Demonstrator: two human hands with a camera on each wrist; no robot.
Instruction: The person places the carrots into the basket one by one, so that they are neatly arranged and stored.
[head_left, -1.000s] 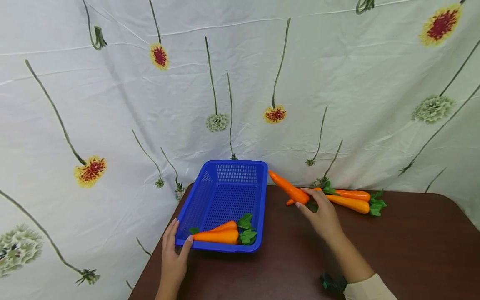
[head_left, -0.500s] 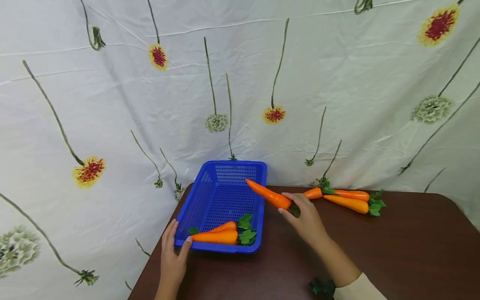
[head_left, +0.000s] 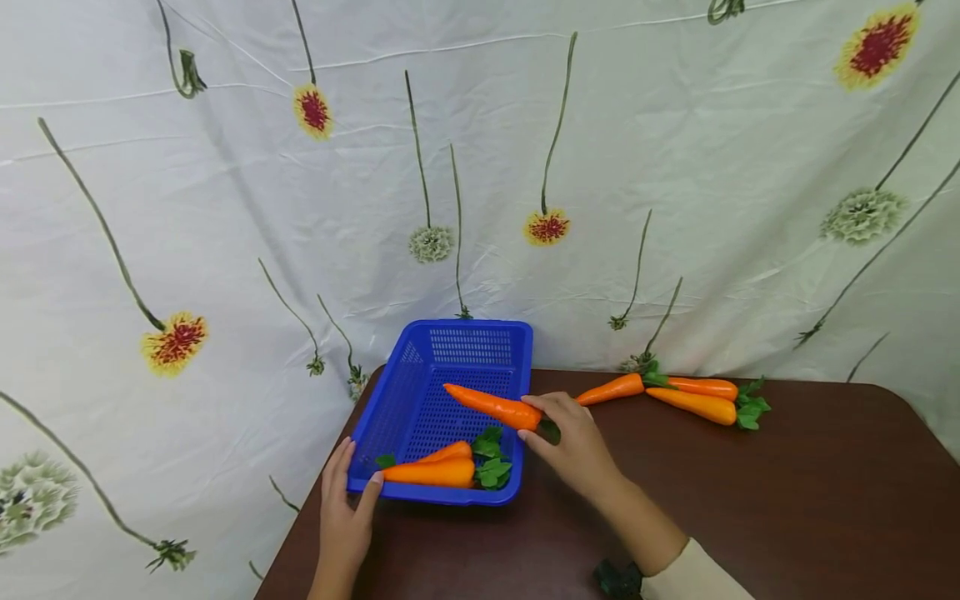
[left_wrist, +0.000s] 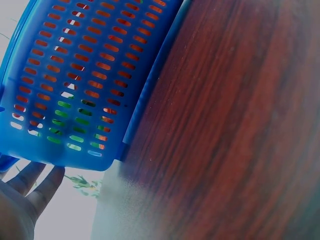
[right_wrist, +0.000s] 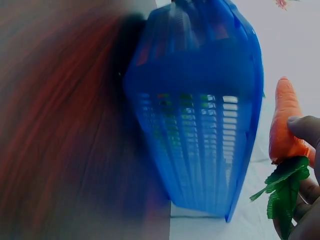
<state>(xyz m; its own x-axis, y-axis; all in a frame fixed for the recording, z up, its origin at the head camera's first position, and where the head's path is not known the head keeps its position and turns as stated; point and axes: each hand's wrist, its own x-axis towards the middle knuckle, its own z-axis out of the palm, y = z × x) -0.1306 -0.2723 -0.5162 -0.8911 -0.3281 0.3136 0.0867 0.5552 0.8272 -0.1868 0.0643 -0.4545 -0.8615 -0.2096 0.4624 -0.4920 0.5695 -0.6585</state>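
My right hand (head_left: 567, 442) pinches an orange carrot (head_left: 491, 406) near its leafy end, above the right side of a blue plastic basket (head_left: 525, 367). The carrot's thin tip points left over the basket; its green leaves (right_wrist: 285, 190) hang below the fingers in the right wrist view. My left hand (head_left: 347, 508) rests at the basket's front left corner, with straight fingers (left_wrist: 46, 187) against the outer wall and the thumb by the front rim. Inside, along the front wall, lie an orange carrot (head_left: 431, 473) and another carrot (head_left: 452, 452) behind it.
Several carrots lie at the table's back right, among them a lighter orange carrot (head_left: 693, 405) and a carrot (head_left: 611, 389) nearer the basket. A dark object (head_left: 617, 577) shows by the right sleeve (head_left: 693, 575). Floral cloth (head_left: 480, 167) hangs behind the brown table (head_left: 712, 500).
My right hand has carried the carrot leftward from beside the other carrots to over the basket, and its tip has dipped. My left hand stays at the basket's corner.
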